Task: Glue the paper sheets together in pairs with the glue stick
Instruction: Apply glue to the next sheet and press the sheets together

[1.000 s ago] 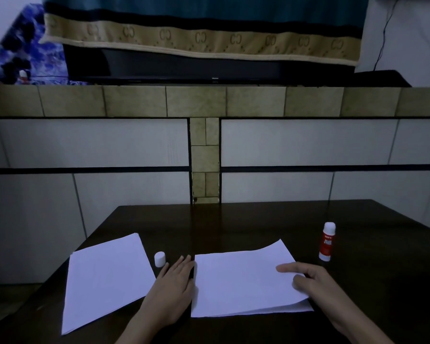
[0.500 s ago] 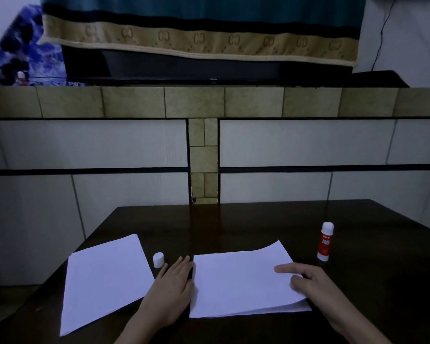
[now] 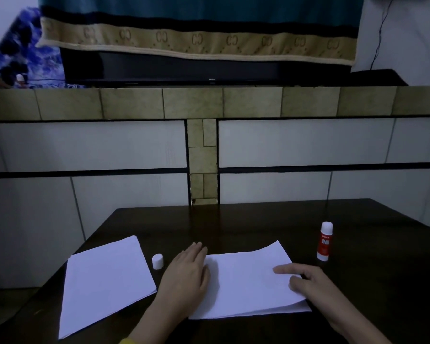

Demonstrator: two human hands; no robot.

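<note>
Hands, left and right, press flat, grip apart, on one of two paper stacks; one glue stick upright.

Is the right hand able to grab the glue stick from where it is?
Probably yes. The right hand rests on the paper, and the glue stick stands upright just beyond it on bare table, with nothing between them.
</note>
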